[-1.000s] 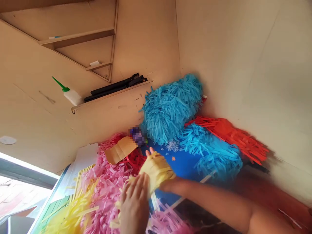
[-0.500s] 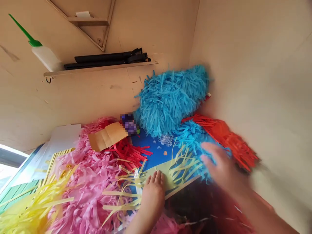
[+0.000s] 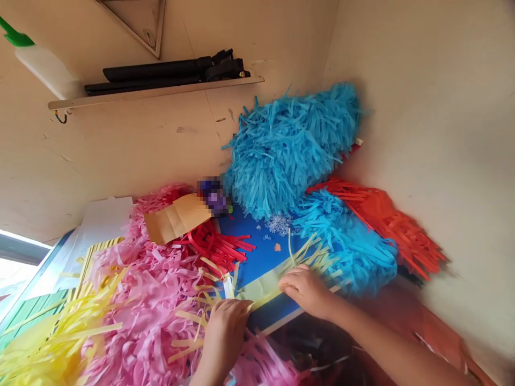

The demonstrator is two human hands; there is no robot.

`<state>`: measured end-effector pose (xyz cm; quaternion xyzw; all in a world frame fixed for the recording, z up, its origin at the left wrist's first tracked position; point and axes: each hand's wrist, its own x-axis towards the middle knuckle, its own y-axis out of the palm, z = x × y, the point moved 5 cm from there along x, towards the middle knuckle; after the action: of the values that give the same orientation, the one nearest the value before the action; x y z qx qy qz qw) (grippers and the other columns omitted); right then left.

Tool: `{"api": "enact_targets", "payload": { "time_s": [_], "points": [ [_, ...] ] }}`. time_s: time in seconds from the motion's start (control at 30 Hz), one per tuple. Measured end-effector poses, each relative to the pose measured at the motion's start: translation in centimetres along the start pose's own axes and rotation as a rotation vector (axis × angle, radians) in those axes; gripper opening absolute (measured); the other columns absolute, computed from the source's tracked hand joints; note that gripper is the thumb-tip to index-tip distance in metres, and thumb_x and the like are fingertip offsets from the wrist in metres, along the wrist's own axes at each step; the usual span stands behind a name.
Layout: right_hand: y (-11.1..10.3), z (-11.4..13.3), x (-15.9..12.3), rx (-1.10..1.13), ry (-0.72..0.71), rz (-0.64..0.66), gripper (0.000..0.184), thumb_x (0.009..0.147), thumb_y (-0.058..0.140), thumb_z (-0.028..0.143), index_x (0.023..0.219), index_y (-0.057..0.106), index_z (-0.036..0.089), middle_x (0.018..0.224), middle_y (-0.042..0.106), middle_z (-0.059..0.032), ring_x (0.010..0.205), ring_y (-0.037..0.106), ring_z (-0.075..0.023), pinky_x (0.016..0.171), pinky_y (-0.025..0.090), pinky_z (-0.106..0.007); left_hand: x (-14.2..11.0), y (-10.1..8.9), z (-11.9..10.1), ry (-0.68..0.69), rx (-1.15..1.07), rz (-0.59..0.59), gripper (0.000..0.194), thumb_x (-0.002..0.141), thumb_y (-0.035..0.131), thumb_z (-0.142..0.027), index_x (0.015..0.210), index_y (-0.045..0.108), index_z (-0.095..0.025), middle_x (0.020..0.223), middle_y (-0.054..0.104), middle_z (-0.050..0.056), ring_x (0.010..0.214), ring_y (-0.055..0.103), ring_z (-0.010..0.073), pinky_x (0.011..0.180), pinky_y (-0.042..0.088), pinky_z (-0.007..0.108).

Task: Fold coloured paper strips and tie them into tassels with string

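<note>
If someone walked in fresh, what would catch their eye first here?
Probably the big blue fringe bundle, at the back near where the walls meet. Next might come the pink fringe heap at left, beside the yellow fringe. In front, the left hand and right hand touch a pale yellow fringed sheet.

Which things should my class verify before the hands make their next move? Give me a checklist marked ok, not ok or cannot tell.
1. Left hand at the near left of the pale yellow paper: ok.
2. Right hand at the paper, towards its fringed right end: ok.
3. Firm grip by both hands: cannot tell from this view.
4. Yellow strips clear of neighbouring fringe: not ok; some on the left lie over the pink fringe.
5. Blue tabletop free of scraps: not ok; small white bits lie beyond the paper.
</note>
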<state>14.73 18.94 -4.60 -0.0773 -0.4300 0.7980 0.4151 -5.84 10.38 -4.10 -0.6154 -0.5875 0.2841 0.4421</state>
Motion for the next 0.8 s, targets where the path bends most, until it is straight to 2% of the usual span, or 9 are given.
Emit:
{"api": "enact_targets", "payload": {
  "time_s": [0.17,0.33,0.5,0.8],
  "points": [
    [0.6,0.3,1.6,-0.075,0.035,-0.05,0.017,0.089,0.066,0.019,0.072,0.068,0.02,0.069,0.07,0.0016,0.07,0.062,-0.0155,0.076,0.032,-0.032,0.7,0.2,0.3,-0.233,0.013,0.086,0.029,0.096,0.052,-0.041,0.08,0.07,-0.026,0.08,0.075,0.001,0.08,0.069,0.0214,0.08,0.044,0.038],
    [1.3,-0.4,2.7,-0.146,0.084,-0.073,0.014,0.083,0.072,0.02,0.069,0.067,0.021,0.07,0.07,0.003,0.069,0.062,-0.0144,0.075,0.031,-0.031,1.7,0.3,-0.2,-0.367,0.148,0.046,0.036,0.098,0.046,-0.032,0.071,0.069,-0.023,0.066,0.072,0.0,0.073,0.068,0.0207,0.083,0.038,0.04],
    [1.8,-0.8,3.4,-0.191,0.129,-0.058,0.017,0.081,0.069,0.017,0.066,0.063,0.019,0.068,0.065,0.0022,0.064,0.056,-0.0126,0.072,0.029,-0.03,2.5,0.5,-0.3,-0.397,0.323,0.051,0.032,0.094,0.049,-0.027,0.07,0.069,-0.023,0.063,0.071,0.001,0.07,0.068,0.0205,0.08,0.035,0.038],
    [1.9,-1.0,3.4,-0.194,0.154,-0.067,0.019,0.081,0.068,0.018,0.064,0.059,0.018,0.065,0.063,0.0034,0.062,0.053,-0.0115,0.072,0.028,-0.029,3.2,0.8,0.5,-0.411,0.354,0.107,0.035,0.095,0.048,-0.036,0.072,0.071,-0.023,0.062,0.071,0.003,0.068,0.068,0.0205,0.078,0.033,0.037]
  ]
}}
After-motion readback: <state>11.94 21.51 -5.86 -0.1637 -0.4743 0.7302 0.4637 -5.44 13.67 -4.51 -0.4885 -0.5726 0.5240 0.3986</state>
